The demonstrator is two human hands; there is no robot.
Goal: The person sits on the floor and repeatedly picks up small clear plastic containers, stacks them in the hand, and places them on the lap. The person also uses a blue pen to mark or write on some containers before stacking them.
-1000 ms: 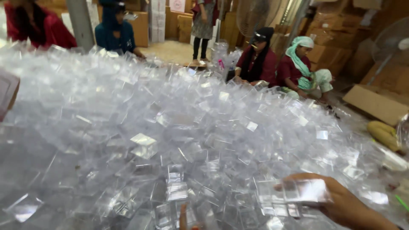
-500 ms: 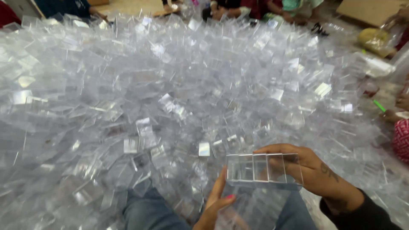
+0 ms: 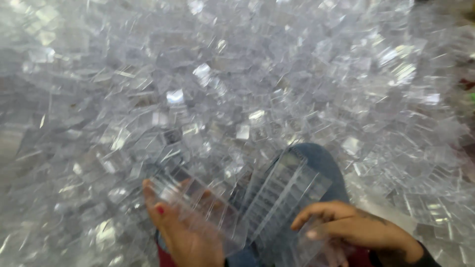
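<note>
We note two rows of stacked clear plastic boxes low in the centre of the view, both above the person's lap. The left stack [image 3: 198, 202] runs diagonally from upper left to lower right and lies across the left hand [image 3: 185, 237], whose palm faces up with the fingers curled around the stack's near side; the thumb, with a red-painted nail, presses on its edge. We record this hand as closed around the stack.

The right stack [image 3: 284, 195] slopes from upper right down to lower left and rests along the blue denim knee [image 3: 321, 163]. The two stacks meet or nearly meet at their lower ends, forming a V; motion blur prevents us from confirming contact. The right hand [image 3: 356, 230] lies palm down at the lower end of the right stack, fingers bent and pointing left, touching further clear pieces there. Whether it actually grips anything we cannot tell.

Around and beyond the knee, a large heap of loose clear plastic boxes [image 3: 222, 84] fills the rest of the view in every direction, the pieces lying at random angles and catching glare.
</note>
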